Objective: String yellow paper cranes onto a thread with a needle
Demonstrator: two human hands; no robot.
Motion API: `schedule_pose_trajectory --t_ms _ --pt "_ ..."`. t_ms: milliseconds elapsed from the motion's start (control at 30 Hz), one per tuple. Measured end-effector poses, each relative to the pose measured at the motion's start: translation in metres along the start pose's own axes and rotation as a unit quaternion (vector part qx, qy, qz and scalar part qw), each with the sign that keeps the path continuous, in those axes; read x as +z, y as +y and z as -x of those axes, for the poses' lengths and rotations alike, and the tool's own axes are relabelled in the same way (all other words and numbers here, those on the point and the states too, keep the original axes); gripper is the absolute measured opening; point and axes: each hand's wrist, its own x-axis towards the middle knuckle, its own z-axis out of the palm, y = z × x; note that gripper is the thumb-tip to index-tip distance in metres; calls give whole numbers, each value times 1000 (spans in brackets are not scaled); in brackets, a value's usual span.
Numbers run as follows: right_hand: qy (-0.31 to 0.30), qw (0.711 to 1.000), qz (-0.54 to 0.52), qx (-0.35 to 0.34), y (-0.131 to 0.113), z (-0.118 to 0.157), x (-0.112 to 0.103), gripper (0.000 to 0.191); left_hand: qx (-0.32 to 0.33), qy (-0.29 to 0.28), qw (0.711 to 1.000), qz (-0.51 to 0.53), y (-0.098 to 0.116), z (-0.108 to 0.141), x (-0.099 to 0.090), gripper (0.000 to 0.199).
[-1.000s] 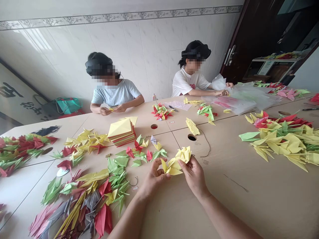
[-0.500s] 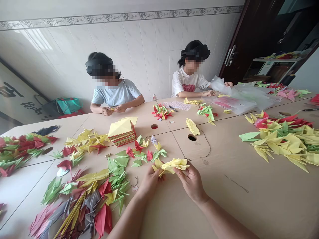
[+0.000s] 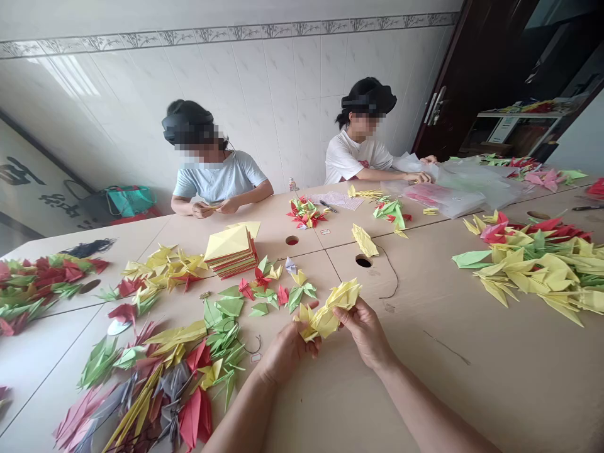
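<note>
A bunch of yellow folded paper cranes is held up over the table between my two hands. My left hand supports its lower left end, with the fingers partly hidden behind the paper. At the upper right end, my right hand pinches the bunch between thumb and fingers. Just beyond my left hand lie small green, red and yellow folded cranes. A larger heap of green, red, yellow and grey folded pieces spreads to the left of my forearm.
Stacked square paper stands near the middle. A yellow bundle with dark cord lies by a table hole. More cranes are heaped at right. Two people sit opposite, one handling clear plastic bags. Thin cord lies at right.
The yellow bunch has tilted, its right end now raised higher and its left end lower. My right hand has turned upward with it. The person at far right has moved an arm over the plastic.
</note>
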Motion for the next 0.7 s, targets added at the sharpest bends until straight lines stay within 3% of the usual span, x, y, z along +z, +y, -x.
schedule_pose_trajectory --t_ms 167,400,700 --pt "-32 999 -6 13 -2 2 3 28 1 50 997 -63 4 2 5 51" --pt "-34 999 -14 27 -3 1 3 28 13 19 989 -144 11 7 15 56" --pt "-68 996 -11 51 0 4 8 30 16 25 984 -174 5 7 13 67"
